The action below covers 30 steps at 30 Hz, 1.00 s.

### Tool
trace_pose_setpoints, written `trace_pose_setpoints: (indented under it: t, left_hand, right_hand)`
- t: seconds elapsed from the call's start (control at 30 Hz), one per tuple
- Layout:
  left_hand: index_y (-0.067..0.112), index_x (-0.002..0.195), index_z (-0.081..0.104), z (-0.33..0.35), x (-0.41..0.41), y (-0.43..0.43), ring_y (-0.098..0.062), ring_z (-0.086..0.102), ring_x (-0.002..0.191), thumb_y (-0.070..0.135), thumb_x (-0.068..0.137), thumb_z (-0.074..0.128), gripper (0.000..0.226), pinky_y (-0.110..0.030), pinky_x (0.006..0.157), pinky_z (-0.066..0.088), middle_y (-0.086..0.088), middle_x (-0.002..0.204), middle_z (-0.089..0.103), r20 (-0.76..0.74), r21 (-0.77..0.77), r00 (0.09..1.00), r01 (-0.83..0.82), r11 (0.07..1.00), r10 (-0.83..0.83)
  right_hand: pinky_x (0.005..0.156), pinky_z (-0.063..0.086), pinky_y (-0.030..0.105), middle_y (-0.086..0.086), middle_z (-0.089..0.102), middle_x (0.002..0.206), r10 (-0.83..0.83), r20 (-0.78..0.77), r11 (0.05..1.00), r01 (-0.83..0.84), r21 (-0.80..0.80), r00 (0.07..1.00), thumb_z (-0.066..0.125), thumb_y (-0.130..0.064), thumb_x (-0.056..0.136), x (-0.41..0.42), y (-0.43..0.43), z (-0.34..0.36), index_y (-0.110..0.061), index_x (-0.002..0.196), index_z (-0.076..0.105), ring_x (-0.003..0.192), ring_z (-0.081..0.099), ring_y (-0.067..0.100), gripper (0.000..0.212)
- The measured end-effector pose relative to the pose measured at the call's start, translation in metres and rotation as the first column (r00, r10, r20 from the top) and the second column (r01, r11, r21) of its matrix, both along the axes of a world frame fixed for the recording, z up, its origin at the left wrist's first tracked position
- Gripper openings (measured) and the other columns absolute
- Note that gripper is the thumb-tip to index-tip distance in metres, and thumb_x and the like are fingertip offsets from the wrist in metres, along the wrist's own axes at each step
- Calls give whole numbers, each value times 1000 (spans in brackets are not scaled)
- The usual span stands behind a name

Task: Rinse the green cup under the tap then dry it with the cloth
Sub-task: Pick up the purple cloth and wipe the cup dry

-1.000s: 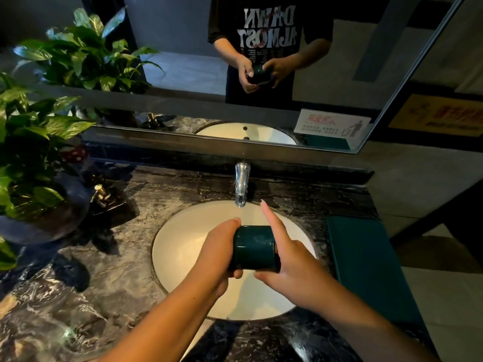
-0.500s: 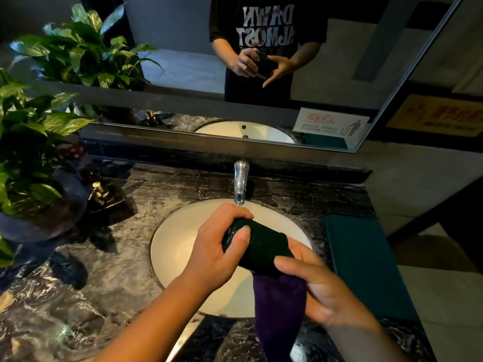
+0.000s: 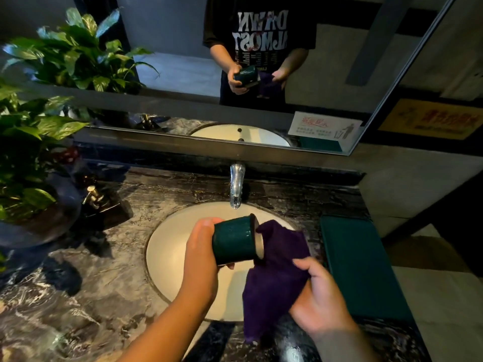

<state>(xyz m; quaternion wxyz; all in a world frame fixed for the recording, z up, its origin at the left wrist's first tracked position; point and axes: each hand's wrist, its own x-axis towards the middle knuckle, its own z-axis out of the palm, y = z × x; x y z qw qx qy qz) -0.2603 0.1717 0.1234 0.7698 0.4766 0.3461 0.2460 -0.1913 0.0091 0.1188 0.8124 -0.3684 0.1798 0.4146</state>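
Both hands [image 3: 201, 248] [image 3: 322, 303] hold cup [image 3: 235, 241], cloth [image 3: 277, 275] above sink [image 3: 170, 253].

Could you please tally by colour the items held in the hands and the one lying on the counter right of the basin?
Green: 2 (cup, mat)
Purple: 1 (cloth)
Total: 3

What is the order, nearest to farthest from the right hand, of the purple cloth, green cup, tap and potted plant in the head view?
1. purple cloth: held in the right hand itself.
2. green cup: just left, over the sink.
3. tap: farther back, behind the sink.
4. potted plant: far left on the counter.
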Motion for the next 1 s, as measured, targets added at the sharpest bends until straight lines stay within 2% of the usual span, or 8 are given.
trace_pose_setpoints:
  t: [0.2,0.27,0.47,0.63,0.73,0.83,0.93,1.0]
  left_hand:
    - [12,115,66,-11,-16,-5,-32,67,87,58,98,48,52,-35,60,52,-22,107,72,-70,-606,998,-44,794,2]
    - [10,119,68,-14,-19,-3,-31,67,87,60,95,50,59,-34,60,55,-23,105,74,-5,-652,999,34,758,-49]
    - [9,119,71,-9,-18,-12,-24,65,86,50,84,60,55,-30,66,53,-17,106,76,87,-604,989,149,783,-121]
    - [2,131,63,-9,-17,-12,-32,65,92,53,82,61,71,-33,62,61,-23,115,70,210,-623,956,293,725,-206]
    - [4,129,65,-12,-17,-11,-32,65,84,53,85,59,66,-33,62,55,-24,107,69,206,-536,937,349,769,-281]
    - [9,128,65,-11,-16,-13,-28,62,86,55,90,52,60,-33,65,47,-21,111,69,147,-406,935,354,843,-322]
    - [7,120,66,-7,-11,-14,-22,62,81,55,93,53,56,-32,64,47,-16,100,68,93,-311,946,323,894,-310]
    - [2,117,67,-5,-7,-12,-25,63,87,48,88,62,55,-41,78,48,-18,100,67,64,-270,960,280,921,-273]
  right_hand:
    - [84,56,50,26,72,121,16,-87,990,-28,-135,996,69,-19,81,-20,6,-8,-4,131,65,96,75,40,53]
    - [89,55,50,26,71,124,-4,-16,990,2,-143,1000,72,-15,78,-20,5,-12,-7,134,64,107,70,41,57]
    - [82,59,47,22,75,116,-75,233,983,111,-146,970,72,-7,74,-13,10,-2,-12,125,68,93,75,34,51]
    - [81,62,49,21,75,114,-130,503,959,237,-154,854,68,-1,81,-7,14,23,-10,119,67,90,76,29,39]
    - [82,59,43,6,79,100,-23,726,936,270,-226,688,69,2,87,-1,16,40,-26,105,74,89,75,23,34]
    - [75,55,19,-10,77,92,237,896,919,214,-332,375,71,-2,91,4,24,52,-42,99,73,85,72,5,41]
    - [80,52,15,-25,65,101,483,874,844,239,-480,52,69,-10,95,2,38,48,-47,110,66,96,64,1,40]
    - [89,53,22,-34,55,106,569,812,796,333,-505,-128,70,-7,91,-7,44,38,-40,121,64,107,61,4,45]
